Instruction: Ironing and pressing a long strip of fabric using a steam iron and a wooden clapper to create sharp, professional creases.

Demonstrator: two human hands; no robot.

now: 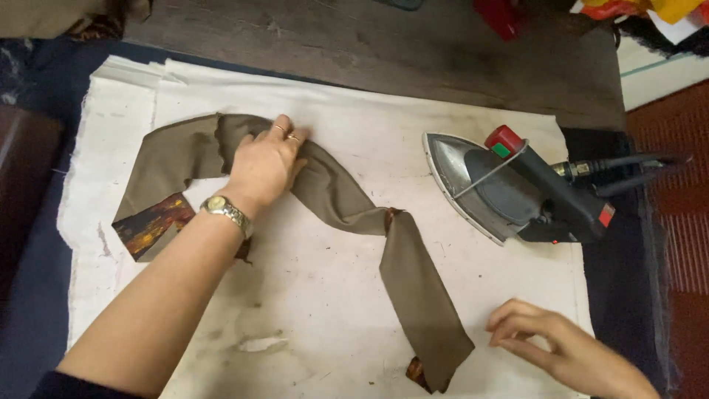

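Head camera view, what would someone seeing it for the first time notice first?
A long olive-brown fabric strip snakes across the stained white cloth, its patterned orange lining showing at the ends. The left hand presses flat on its upper bend, and the right hand hovers near its lower end. A dark iron lies tipped on its side at right.

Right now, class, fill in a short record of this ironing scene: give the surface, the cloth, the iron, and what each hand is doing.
Surface: white padded cloth, stained, spread over a dark wooden table
Cloth: long olive-brown fabric strip, bent, with a patterned orange-brown underside showing at its ends
Iron: electric iron resting on its side at the right, apart from the strip
Left hand: pressed flat on the strip, wearing a wristwatch and rings
Right hand: empty, fingers curled, just right of the strip's lower end
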